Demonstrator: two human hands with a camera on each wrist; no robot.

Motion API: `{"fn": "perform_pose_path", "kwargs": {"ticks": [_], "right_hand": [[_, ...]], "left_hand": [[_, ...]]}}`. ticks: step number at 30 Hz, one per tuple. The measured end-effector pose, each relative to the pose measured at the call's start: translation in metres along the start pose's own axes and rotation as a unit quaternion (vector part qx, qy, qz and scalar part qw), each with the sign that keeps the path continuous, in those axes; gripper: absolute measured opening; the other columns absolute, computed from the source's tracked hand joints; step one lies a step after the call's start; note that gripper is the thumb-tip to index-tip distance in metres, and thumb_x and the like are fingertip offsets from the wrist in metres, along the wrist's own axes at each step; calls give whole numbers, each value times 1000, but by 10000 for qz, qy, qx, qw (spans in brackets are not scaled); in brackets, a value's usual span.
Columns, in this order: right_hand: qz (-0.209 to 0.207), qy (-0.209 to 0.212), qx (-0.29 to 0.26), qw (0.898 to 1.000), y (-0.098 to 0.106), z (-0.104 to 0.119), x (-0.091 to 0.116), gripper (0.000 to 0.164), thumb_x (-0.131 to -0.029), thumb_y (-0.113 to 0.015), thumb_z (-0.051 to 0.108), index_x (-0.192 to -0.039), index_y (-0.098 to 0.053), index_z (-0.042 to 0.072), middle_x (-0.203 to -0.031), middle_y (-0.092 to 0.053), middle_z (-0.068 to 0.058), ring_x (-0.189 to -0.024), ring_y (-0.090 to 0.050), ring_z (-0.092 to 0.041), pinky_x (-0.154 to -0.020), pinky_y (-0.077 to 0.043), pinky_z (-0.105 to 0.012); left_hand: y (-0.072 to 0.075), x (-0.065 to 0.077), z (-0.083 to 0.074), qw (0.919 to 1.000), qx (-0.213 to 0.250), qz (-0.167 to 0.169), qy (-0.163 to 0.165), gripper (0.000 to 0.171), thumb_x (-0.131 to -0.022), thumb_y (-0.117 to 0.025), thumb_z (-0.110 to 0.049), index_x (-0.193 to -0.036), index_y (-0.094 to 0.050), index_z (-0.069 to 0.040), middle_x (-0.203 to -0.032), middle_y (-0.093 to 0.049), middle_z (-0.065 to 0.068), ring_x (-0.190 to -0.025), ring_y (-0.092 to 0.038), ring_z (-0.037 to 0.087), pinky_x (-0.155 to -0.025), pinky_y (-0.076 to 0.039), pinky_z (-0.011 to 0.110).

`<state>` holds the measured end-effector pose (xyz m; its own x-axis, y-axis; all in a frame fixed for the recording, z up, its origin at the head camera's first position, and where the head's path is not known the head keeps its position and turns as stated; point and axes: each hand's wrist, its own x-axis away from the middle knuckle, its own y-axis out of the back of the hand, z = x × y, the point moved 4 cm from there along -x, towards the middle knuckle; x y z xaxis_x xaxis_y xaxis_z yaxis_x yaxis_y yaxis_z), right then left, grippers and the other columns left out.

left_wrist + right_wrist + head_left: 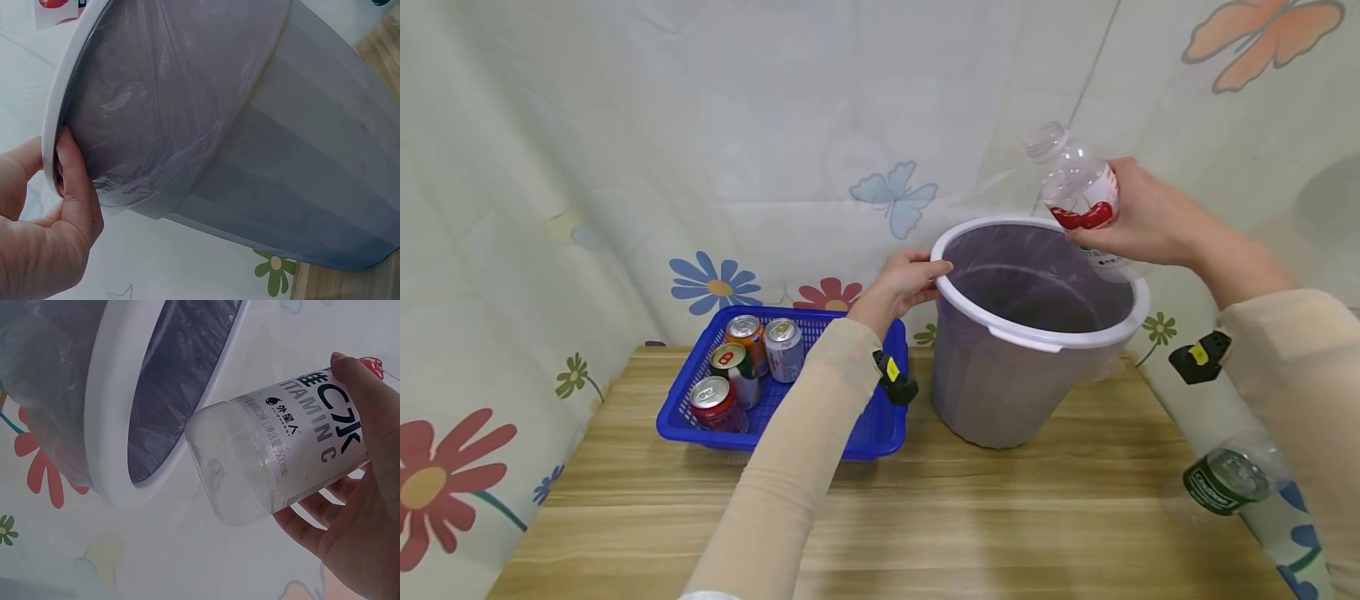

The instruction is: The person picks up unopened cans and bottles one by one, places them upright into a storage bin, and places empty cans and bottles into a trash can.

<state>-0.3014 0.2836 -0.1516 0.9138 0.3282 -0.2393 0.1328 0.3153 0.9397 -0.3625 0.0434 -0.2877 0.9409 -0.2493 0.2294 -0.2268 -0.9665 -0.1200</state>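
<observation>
My left hand [901, 287] grips the white rim of a grey trash bin [996, 383] at its left side, thumb outside and fingers inside in the left wrist view. A thin plastic liner [169, 81] covers the bin's inner wall and folds over the outside. Over the right side of the bin's mouth, my right hand [1157, 218] holds a clear plastic bottle [1078, 175] with a cherry-printed label. The bottle tilts with its neck up and to the left. Its clear base [228, 469] points toward the rim in the right wrist view.
Left of the bin stands a blue plastic basket [666, 427] with several drink cans [784, 350] inside. Another clear bottle [1217, 483] with a green label lies at the wooden table's [1000, 533] right edge. A flower-printed curtain [760, 167] hangs behind.
</observation>
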Motion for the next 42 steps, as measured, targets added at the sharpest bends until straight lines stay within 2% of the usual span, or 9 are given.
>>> {"fn": "perform_pose_path", "kwargs": {"ticks": [7,13,18,27,32,37,42], "right_hand": [[197,3,-51,9998,-6,7,-6,88,-77,-72,36,-138,-21,1,-124,-37,-23,-104,-43,-39,-85,-43,-60],[260,97,36,9996,-13,10,-11,86,-77,-72,36,-136,-22,-2,-121,-40,-22,-101,-46,-37,-84,-44,-57],[331,19,147,9993,-17,12,-11,86,-77,-71,38,-135,-22,-3,-119,-41,-22,-100,-47,-37,-84,-45,-57],[506,-73,169,9985,-21,11,-11,85,-77,-71,38,-135,-23,-2,-118,-42,-22,-100,-48,-37,-84,-45,-57],[647,-90,217,9976,-23,11,-11,82,-78,-70,37,-133,-23,-3,-115,-44,-21,-98,-49,-36,-83,-46,-53],[727,-98,215,9971,-25,10,-12,80,-79,-70,36,-131,-24,-3,-113,-45,-21,-96,-50,-35,-81,-46,-50],[839,-139,165,9962,-27,8,-11,82,-79,-70,35,-132,-22,-4,-114,-45,-22,-97,-50,-35,-83,-47,-51]], "left_hand": [[0,1,1,10000,-35,26,-47,42,-85,-66,-16,-125,-53,-6,-120,-58,17,-75,-61,15,-74,-55,27],[0,0,1,10000,-16,50,-62,43,-85,-66,-16,-125,-52,-6,-121,-57,18,-75,-61,15,-75,-55,28],[0,1,1,9999,-49,47,-77,42,-86,-65,-16,-124,-53,-5,-119,-58,17,-75,-61,15,-73,-55,27],[1,2,1,10000,-36,38,-71,40,-86,-65,-15,-123,-54,-5,-117,-59,17,-74,-61,15,-73,-55,27],[1,1,1,10000,-14,24,-76,40,-86,-65,-15,-123,-55,-5,-114,-60,16,-73,-61,15,-73,-55,27],[0,1,1,10000,-45,55,-54,40,-86,-65,-15,-123,-54,-5,-117,-59,17,-74,-61,15,-73,-55,27],[0,0,1,10000,-60,66,-13,42,-86,-65,-16,-125,-53,-6,-119,-58,17,-74,-61,14,-73,-55,27]]}}
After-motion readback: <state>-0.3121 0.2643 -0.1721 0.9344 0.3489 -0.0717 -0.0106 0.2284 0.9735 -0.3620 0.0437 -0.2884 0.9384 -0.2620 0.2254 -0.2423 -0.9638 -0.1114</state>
